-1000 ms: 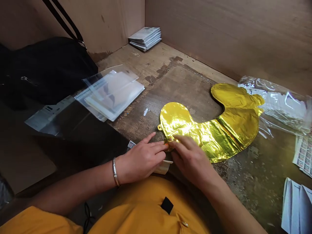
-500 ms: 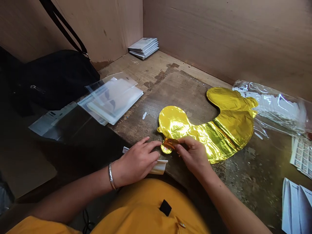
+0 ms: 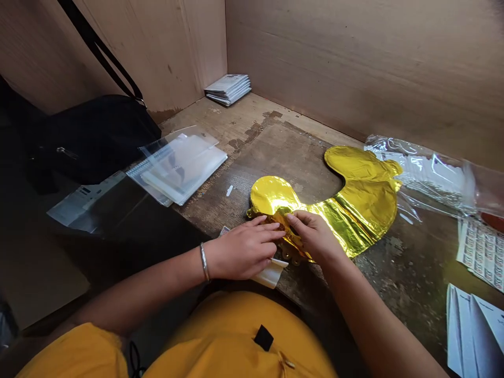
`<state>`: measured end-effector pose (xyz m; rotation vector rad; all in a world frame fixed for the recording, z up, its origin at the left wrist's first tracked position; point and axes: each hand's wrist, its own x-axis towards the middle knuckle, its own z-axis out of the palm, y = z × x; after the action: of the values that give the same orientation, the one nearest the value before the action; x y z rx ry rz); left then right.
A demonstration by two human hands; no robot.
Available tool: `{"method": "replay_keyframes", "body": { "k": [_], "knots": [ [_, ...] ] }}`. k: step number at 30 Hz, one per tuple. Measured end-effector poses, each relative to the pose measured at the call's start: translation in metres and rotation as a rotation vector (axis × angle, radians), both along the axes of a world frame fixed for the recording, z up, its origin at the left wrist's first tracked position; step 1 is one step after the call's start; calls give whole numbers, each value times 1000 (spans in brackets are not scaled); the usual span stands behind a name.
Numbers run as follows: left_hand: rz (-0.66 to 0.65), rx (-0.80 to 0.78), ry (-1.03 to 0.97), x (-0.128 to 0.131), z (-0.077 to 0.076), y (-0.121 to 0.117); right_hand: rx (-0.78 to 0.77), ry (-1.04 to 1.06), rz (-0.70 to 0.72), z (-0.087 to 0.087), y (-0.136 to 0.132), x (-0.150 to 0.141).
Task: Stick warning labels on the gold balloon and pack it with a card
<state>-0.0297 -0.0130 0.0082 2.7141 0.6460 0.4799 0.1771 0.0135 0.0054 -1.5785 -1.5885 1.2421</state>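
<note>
A flat gold foil balloon (image 3: 354,205), curved like a hook, lies on the worn wooden table (image 3: 271,152). My right hand (image 3: 317,236) is closed on its near edge, thumb on top, pinching the foil where it is folded over. My left hand (image 3: 246,249), with a silver bangle at the wrist, reaches in from the left, and its fingertips press on the folded foil. Under that palm is a pale strip of paper (image 3: 271,274), its end sticking out below the fingers and a printed corner showing above the hand. The grip on the strip is mostly hidden.
Clear plastic sleeves (image 3: 185,168) lie at the left by a black bag (image 3: 94,136). A stack of folded cards (image 3: 228,89) sits in the back corner. At right are a clear bag of white pieces (image 3: 429,176), a sticker sheet (image 3: 482,252) and folded papers (image 3: 472,331).
My left hand has moved right, carrying the pale paper strip along, and now overlaps the balloon. The small end part of the balloon has been folded over between my hands.
</note>
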Motion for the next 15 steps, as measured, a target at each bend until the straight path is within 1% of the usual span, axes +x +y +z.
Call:
{"method": "replay_keyframes", "body": {
  "k": [2,4,5,6,7,9,10,11,12,14,15],
  "knots": [
    [-41,-12,-6,5,-6,10,63,-9,-92,1,-2,5],
    [-48,-12,-10,8,-9,16,244,-95,-210,2,-8,10],
    [-40,-12,-4,9,-9,18,350,-166,-226,2,-12,13],
    [-30,-13,11,9,-9,18,448,-247,-200,1,-17,15],
    [-20,-14,31,9,-9,18,526,-330,-133,0,-23,16],
    [-1,-20,75,10,-7,17,603,-461,50,-4,-33,18],
    [1,-26,88,9,-6,17,616,-497,114,-6,-36,19],
    [-2,-34,86,9,-6,16,618,-509,139,-7,-38,21],
    [-6,-46,74,9,-5,16,584,-498,129,-8,-38,23],
    [-19,-74,40,8,-6,15,447,-440,36,-6,-29,34],
    [-23,-91,27,8,-6,15,372,-415,-29,-3,-20,43]
  ]
}}
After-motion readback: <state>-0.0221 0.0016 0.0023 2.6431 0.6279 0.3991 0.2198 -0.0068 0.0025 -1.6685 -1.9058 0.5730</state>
